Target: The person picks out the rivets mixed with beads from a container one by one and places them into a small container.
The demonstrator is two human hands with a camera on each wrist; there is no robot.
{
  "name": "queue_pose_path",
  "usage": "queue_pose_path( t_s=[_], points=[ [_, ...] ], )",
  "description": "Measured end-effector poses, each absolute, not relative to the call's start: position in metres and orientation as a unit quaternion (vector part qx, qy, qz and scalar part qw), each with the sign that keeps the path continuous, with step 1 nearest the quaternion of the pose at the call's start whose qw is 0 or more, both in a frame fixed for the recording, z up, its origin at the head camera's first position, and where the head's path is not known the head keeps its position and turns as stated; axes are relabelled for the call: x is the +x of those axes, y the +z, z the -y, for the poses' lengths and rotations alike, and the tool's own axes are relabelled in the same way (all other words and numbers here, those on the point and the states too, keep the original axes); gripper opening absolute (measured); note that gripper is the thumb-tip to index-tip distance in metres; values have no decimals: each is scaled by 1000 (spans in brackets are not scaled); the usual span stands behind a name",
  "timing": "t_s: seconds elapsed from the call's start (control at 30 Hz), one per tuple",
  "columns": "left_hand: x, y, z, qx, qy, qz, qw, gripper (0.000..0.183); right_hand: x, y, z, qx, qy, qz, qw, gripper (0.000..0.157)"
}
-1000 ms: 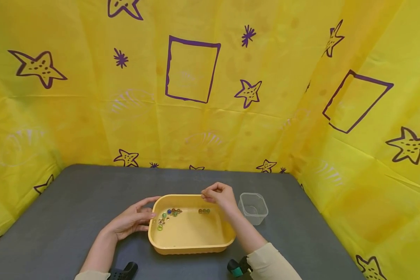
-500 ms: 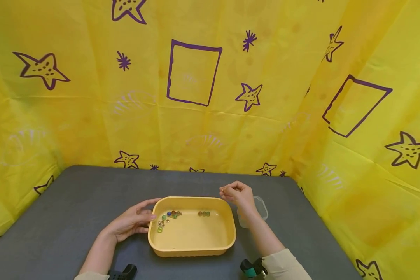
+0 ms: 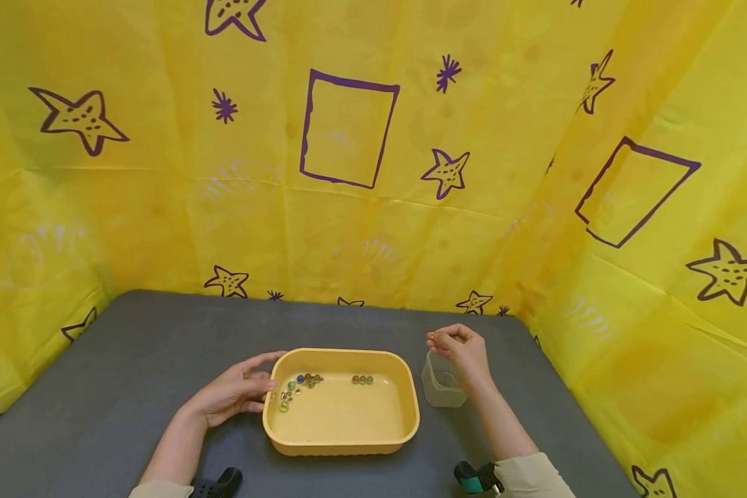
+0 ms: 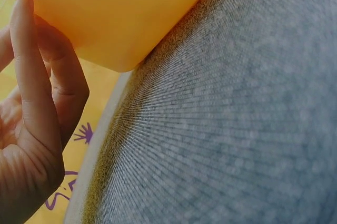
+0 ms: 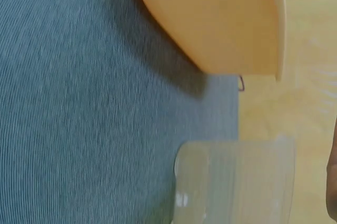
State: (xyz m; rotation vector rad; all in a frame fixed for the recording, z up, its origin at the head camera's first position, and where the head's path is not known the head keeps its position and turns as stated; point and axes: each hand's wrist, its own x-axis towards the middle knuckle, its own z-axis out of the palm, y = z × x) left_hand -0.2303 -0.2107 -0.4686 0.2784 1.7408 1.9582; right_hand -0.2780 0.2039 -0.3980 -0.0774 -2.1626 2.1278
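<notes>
A yellow plastic tub stands on the grey table, with glass marbles and smaller shiny pieces grouped at its left end. Three more marbles sit in a row toward its back right. My left hand grips the tub's left side, thumb at the rim and fingers outside; the left wrist view shows this hand against the wall. Over the small clear plastic container, my right hand pinches a tiny orange-brown bead, mostly hidden by the fingertips. Only a sliver of that hand enters the right wrist view.
Yellow cloth with purple starfish drawings hangs behind and beside the grey table. The clear container stands just right of the tub, with a narrow gap between them. Dark wrist straps show near both sleeves.
My right hand has moved right, from above the tub's back edge to over the clear container, carrying the pinched bead. The left hand and the tub stay in place.
</notes>
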Motion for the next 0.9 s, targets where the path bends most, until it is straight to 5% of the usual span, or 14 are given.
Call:
queue_pose_path(
  t_s=[0.9],
  points=[
    [-230,-469,211,104,716,-643,250,76,-274,-409,-242,-55,668,740,56,28]
  ],
)
